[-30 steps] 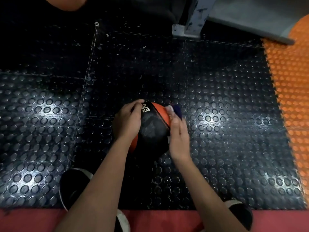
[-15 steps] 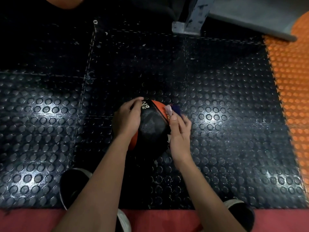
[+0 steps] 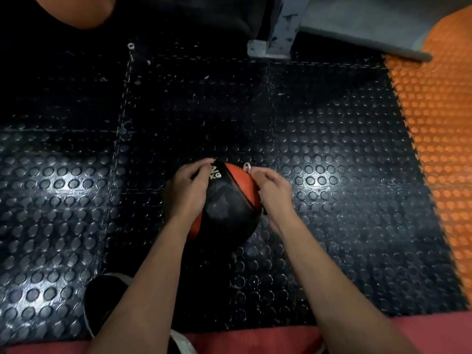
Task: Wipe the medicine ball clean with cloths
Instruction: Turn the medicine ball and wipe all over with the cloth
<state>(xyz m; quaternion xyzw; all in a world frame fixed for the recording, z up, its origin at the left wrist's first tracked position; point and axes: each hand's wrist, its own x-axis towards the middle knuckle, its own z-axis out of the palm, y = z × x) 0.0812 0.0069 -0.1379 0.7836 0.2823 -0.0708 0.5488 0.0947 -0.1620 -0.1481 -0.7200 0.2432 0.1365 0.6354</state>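
A black and orange medicine ball (image 3: 227, 205) marked "2 KG" rests on the black studded floor mat. My left hand (image 3: 187, 190) grips its left side, fingers curled over the top beside the label. My right hand (image 3: 272, 187) presses against the ball's right side, closed on a cloth (image 3: 247, 166). Only a small pale bit of the cloth shows above my fingers; the rest is hidden under my hand.
Black studded mats (image 3: 332, 175) cover the floor, with an orange mat (image 3: 439, 129) at the right. A grey metal post base (image 3: 270, 48) and a grey platform stand at the back. My shoes (image 3: 107, 300) sit near the red strip (image 3: 255, 338) at the bottom. An orange rounded object (image 3: 79, 11) lies top left.
My right hand has slid with the cloth from the ball's top right further round its right side, uncovering more orange surface. The left hand keeps its hold.
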